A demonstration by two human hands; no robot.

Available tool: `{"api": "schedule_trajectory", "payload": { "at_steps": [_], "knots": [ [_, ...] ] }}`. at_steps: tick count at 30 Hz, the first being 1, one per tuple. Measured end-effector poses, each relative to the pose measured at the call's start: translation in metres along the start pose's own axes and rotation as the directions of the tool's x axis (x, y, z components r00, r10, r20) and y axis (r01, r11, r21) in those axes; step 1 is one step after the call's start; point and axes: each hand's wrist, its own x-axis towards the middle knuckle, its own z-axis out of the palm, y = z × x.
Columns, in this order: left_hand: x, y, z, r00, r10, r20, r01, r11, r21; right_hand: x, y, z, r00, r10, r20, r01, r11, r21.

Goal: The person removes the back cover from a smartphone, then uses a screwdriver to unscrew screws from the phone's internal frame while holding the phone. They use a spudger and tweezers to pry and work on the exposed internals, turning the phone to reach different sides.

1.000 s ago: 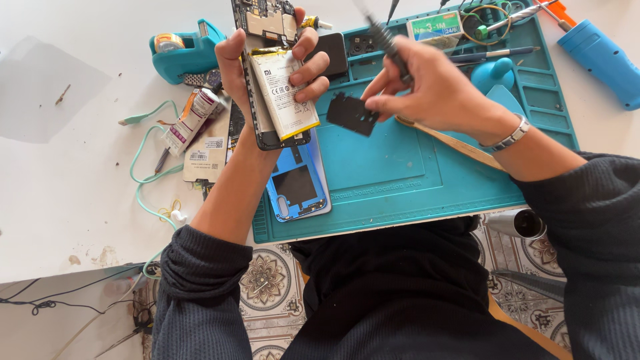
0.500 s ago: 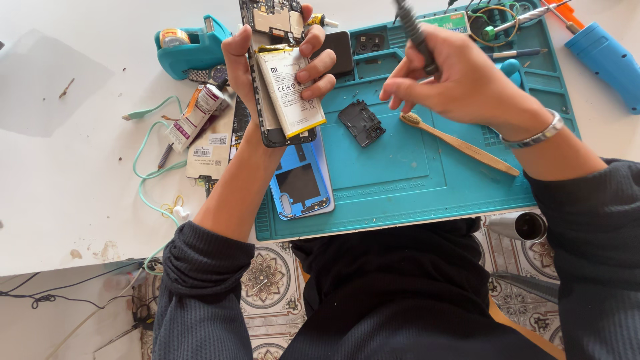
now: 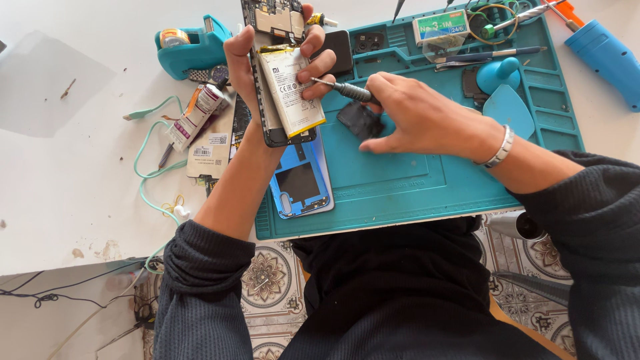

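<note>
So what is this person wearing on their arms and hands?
Both arms have dark grey ribbed-knit sleeves pushed up, leaving the forearms bare. The right wrist carries a silver metal bracelet. The left hand and right hand are bare, without gloves.

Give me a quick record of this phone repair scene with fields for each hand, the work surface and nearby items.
left hand: holds opened phone, battery showing
right hand: holds small screwdriver, tip at the phone
surface: teal repair mat on white table
nearby: blue back cover, teal tape dispenser, blue tool

Left hand raised, fingers curled in a grip; right hand pinching.
</note>
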Motion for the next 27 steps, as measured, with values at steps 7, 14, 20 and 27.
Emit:
{"api": "schedule_trajectory", "payload": {
  "at_steps": [7, 14, 20, 27],
  "knots": [
    [-0.003, 0.003, -0.001, 1.000, 0.029, 0.011, -0.030, 0.999, 0.020, -0.008, 0.021, -0.021, 0.985, 0.006, -0.171, 0.040, 0.963, 0.266],
    [-0.003, 0.006, -0.002, 0.997, 0.066, -0.034, -0.065, 0.997, 0.031, -0.008, 0.023, -0.038, 0.991, 0.022, -0.134, -0.022, 1.000, 0.007],
    [-0.002, 0.005, -0.004, 0.999, 0.048, 0.003, -0.048, 0.998, 0.030, -0.006, 0.022, -0.038, 0.994, 0.047, 0.094, -0.050, 0.999, 0.021],
    [0.000, 0.007, -0.002, 0.999, 0.039, 0.000, -0.039, 0.999, 0.025, -0.034, 0.067, -0.070, 0.996, 0.025, -0.081, -0.036, 0.989, -0.145]
  ]
}}
